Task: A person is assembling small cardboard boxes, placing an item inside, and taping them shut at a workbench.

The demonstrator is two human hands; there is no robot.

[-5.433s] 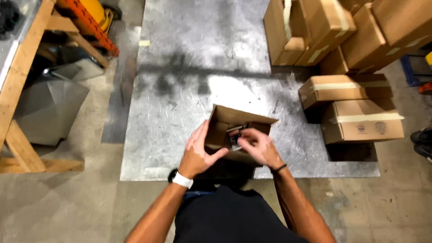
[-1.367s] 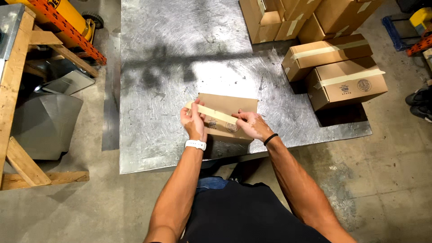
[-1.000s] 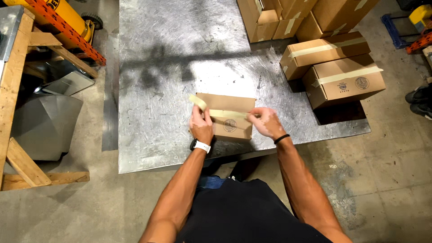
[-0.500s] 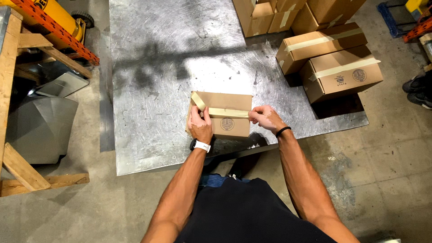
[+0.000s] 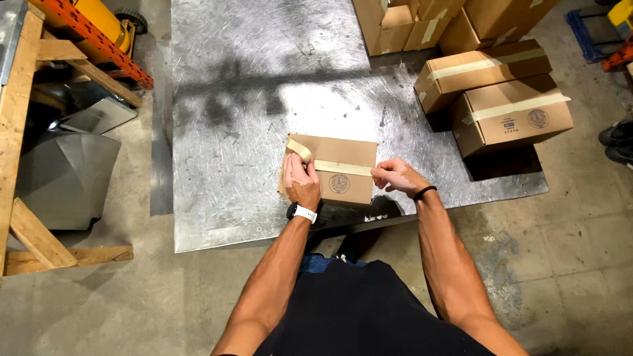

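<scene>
While the small cardboard box (image 5: 343, 171) sits closed near the front edge of the metal tabletop (image 5: 250, 99), a strip of tan tape (image 5: 343, 167) runs across its top, over the line where the flaps would meet, and both hands work it. Left hand (image 5: 301, 182) rests on the box's left end, fingers curled and pressing the tape where it wraps the edge; a loose tail of tape curls up just above the thumb. Right hand (image 5: 394, 177) is at the box's right end, fingers narrowed against the tape end there, seemingly to pin it to the side. Well apart on the right stand two sealed boxes (image 5: 508, 99), taped the same way, with more stacked cartons (image 5: 422, 23) behind them
</scene>
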